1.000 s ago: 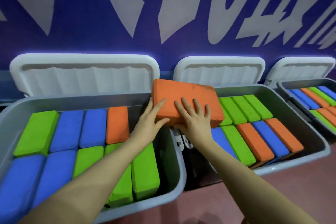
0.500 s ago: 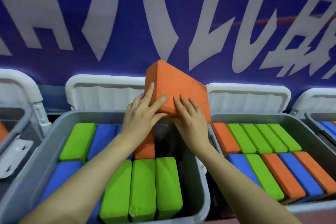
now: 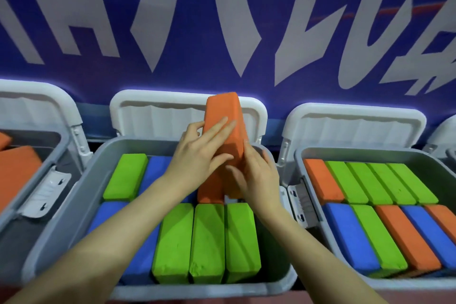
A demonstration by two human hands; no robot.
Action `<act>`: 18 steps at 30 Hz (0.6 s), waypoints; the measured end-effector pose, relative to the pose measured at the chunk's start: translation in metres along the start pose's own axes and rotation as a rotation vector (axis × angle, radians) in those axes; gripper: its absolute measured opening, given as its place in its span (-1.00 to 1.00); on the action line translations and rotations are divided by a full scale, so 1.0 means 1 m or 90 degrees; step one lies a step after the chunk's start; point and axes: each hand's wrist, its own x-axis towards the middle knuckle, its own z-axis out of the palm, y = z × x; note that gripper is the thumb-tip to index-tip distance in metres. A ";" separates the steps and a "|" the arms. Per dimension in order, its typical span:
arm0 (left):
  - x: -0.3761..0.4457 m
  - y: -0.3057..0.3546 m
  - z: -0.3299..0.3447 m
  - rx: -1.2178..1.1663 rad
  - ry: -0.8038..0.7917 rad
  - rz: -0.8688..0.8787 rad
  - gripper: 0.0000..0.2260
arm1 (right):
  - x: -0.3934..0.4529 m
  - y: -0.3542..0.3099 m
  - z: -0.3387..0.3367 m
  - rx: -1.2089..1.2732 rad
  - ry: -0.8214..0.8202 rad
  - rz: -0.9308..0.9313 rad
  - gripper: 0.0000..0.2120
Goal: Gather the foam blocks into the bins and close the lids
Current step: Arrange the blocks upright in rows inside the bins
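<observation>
Both hands gripping orange rectangular foam block (image 3: 223, 128), standing it on end over middle grey plastic bin (image 3: 81, 195). Left hand (image 3: 199, 155) lying straight-fingered across its face; right hand (image 3: 256, 175) cupping its lower right edge.

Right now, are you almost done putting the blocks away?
Nearly. The middle bin and the right bin are mostly packed with blocks. Both hands, left and right, are fitting an orange block into the middle bin's back row. The white lids all stand open, so closing them is left.
</observation>
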 end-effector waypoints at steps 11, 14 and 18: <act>0.007 0.018 0.015 -0.295 -0.060 -0.219 -0.40 | -0.002 0.007 -0.018 0.081 -0.030 0.078 -0.32; 0.013 0.020 0.019 -0.322 -0.032 -0.227 -0.40 | 0.007 0.014 -0.023 0.082 -0.066 0.065 -0.22; 0.015 0.023 0.032 -0.304 -0.085 -0.221 -0.41 | 0.009 0.028 -0.024 0.144 -0.132 0.093 -0.10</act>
